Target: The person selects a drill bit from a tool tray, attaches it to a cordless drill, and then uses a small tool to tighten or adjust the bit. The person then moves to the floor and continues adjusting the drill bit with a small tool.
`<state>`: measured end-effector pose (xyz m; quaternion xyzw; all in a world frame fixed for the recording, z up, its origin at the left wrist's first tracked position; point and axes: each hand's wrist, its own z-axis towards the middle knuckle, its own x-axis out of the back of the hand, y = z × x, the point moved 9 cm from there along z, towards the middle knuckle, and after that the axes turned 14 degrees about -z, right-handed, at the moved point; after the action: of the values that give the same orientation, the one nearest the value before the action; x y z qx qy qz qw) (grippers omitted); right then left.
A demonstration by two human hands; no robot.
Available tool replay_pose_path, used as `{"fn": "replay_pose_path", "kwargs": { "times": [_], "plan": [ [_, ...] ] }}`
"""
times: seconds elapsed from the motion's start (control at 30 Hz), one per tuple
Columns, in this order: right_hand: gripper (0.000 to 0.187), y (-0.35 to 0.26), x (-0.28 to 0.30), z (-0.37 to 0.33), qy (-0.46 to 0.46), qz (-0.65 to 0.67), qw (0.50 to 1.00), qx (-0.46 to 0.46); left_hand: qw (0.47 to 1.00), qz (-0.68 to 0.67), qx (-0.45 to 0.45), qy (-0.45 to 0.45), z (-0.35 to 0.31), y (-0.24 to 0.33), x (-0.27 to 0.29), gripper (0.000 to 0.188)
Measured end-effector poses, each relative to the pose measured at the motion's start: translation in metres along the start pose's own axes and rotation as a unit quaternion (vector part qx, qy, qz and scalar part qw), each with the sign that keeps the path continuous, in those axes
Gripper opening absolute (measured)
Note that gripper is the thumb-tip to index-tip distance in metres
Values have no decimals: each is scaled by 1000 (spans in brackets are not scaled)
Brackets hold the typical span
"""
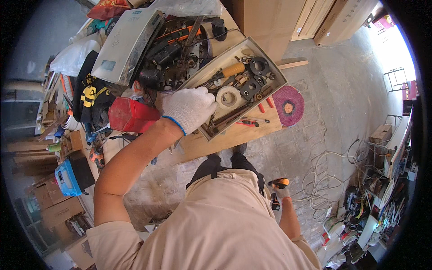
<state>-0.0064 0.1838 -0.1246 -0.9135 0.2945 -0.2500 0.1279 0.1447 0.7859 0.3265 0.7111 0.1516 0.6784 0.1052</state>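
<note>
The step in hand looks to be a reach at the tray (263, 55), with the drill (279, 182) kept out of the way; the left hand (191, 110), in a white glove, is at the left end of the tray, its knuckles uppermost and its fingers curled over the small parts; whether those fingers are clamped on a part or merely bent together I cannot tell, as the glove hides their tips; the right hand (283, 192) is low at the person's right side, well apart from the counter (193, 150), its fingers closed around the grip of the drill; whether a bit sits in the drill I cannot make out. The tray lies askew on the counter; the tape (237, 99) is just right of the left hand, with a black block (248, 90) farther right, a yellow handle (233, 69) on the far side and dark rods (230, 117) along the near wall; outside that wall lie a red knife (248, 123) and red pliers (262, 108), with a purple roll (294, 105) at the counter's right end; a red box (130, 114) stands left of the left wrist. The next move, I judge, calls for the left fingers to close on one part and lift it clear without dragging its neighbours; the parts lie crowded and could snag the glove; the right hand need only hold the drill steady, its trigger untouched, until both hands can meet over a clear spot.
</note>
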Motion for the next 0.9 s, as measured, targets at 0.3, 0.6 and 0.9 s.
{"fn": "replay_pose_path", "kwargs": {
  "times": [0.3, 0.6, 0.9],
  "plan": [
    [40, 109, -55, 37, -75, -261, 962, -39, 985, 14, 147, -91, 8, -3, -22, 36],
    [47, 120, -36, 44, -45, -101, 993, -47, 973, -51, 210, -83, 10, -19, -14, 47],
    [40, 72, 5, 34, -21, -120, 992, -27, 958, -179, 221, -50, -9, -1, 53, 39]
  ]
}}
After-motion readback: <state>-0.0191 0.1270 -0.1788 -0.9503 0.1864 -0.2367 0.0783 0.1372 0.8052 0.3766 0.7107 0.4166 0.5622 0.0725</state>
